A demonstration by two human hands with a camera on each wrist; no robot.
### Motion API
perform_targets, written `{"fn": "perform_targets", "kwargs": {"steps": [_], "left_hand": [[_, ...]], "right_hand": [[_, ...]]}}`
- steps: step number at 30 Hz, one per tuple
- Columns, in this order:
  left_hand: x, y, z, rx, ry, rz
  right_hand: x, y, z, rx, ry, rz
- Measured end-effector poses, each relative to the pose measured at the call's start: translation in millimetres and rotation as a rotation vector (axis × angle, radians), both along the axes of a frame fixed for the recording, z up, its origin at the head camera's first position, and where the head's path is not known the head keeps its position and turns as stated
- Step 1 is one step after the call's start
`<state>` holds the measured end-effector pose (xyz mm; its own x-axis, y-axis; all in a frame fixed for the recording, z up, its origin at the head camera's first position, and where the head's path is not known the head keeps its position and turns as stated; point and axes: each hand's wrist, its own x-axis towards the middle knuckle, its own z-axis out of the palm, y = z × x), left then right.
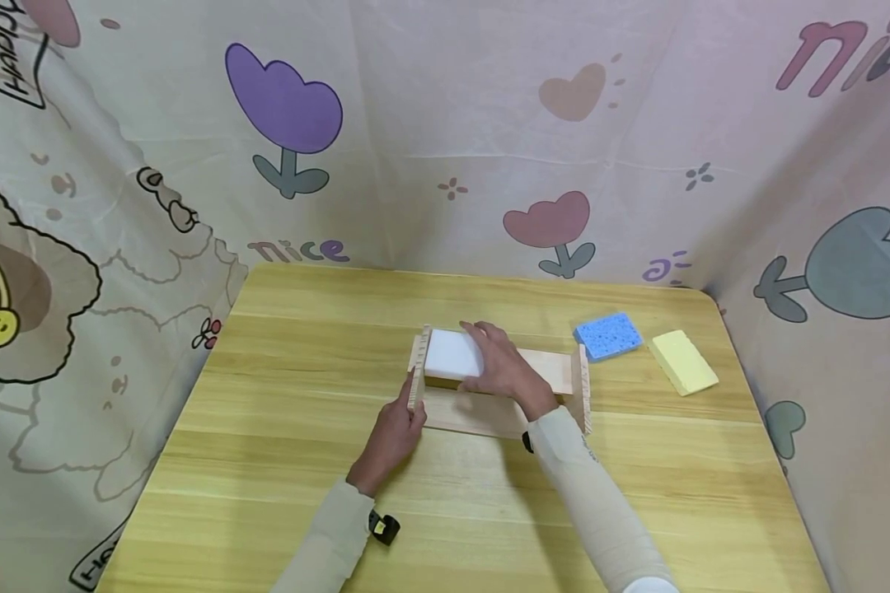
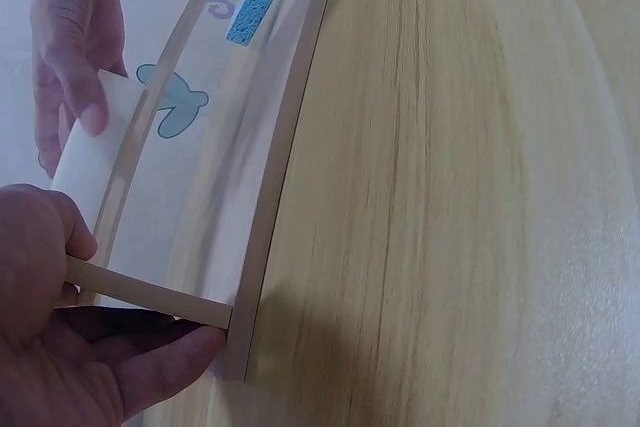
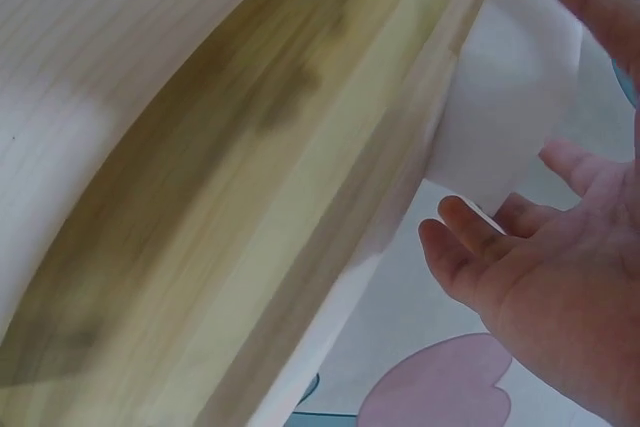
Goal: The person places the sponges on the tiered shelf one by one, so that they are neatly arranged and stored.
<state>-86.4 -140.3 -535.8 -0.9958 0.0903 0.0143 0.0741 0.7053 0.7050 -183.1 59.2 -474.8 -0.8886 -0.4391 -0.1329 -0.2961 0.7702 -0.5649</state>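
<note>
Near the middle of the worktop (image 1: 282, 371), a pale wooden rack (image 1: 475, 413): two long boards with a gap between them, joined by a notched end panel (image 1: 419, 362) on the left and another on the right.

White block (image 1: 451, 352) at the rack's left end, over the far board, just beside the left panel; whether it rests fully on the board, cannot tell.

Right hand (image 1: 500, 362) reaches across the rack from the near side and holds the block by its right part, thumb along one edge, fingers along the other. Right wrist view shows these fingers spread, with the tips near the block's corner.

Left hand (image 1: 391, 432) grips the left end of the rack. Left wrist view: thumb above a thin wooden crosspiece (image 2: 150, 294), fingers bent beneath.

Beyond the rack's right end, blue sponge (image 1: 610, 336) lying flat, tilted slightly to the rack's line. Yellow sponge (image 1: 684, 362) to its right, apart from it, also flat.

Both forearms in light sleeves (image 1: 601, 502); small black device (image 1: 384, 528) at left wrist. Printed cloth (image 1: 415, 99) hangs behind the worktop, with flowers, hearts and lettering.
</note>
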Motion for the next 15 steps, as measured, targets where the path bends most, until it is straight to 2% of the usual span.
{"fn": "perform_targets", "kwargs": {"steps": [6, 15], "left_hand": [[0.2, 0.5, 0.8, 0.019, -0.021, -0.003], [0.8, 0.2, 1.3, 0.016, -0.038, -0.001]], "right_hand": [[1.9, 1, 9.2, 0.009, 0.007, 0.0], [5.8, 5, 26.1, -0.009, 0.079, 0.017]]}}
